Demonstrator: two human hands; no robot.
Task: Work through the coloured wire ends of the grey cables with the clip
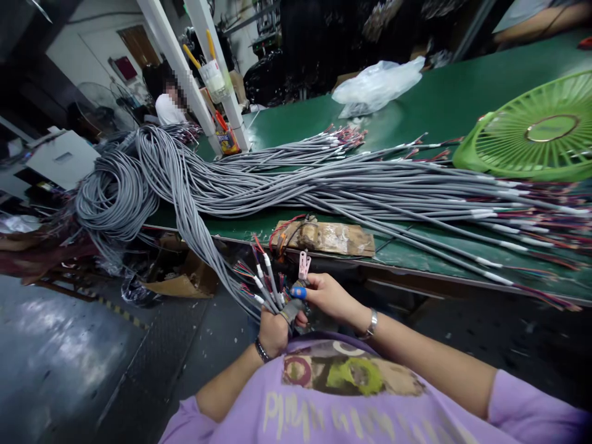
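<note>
My left hand (pixel 274 333) is closed around a bundle of grey cables (pixel 272 290), whose white-banded ends and coloured wires fan upward. A grey strip (pixel 292 308) lies across the bundle beside that hand. My right hand (pixel 335 300), with a blue wrap (pixel 298 293) on one digit, is closed at the bundle's right side. What its fingertips pinch is hidden. A pink clothespin (pixel 304 265) stands just above the right fingers; I cannot tell whether they hold it. From the left hand, the grey cables run up to the large pile (pixel 259 191) on the table.
Along the green table (pixel 444 80) lie many grey cables. A taped board (pixel 330 237) with wires is at its front edge. A green fan (pixel 546 129) stands at right, a plastic bag (pixel 377 86) behind. Coiled cables (pixel 113 191) hang at left; a person (pixel 170 108) is beyond.
</note>
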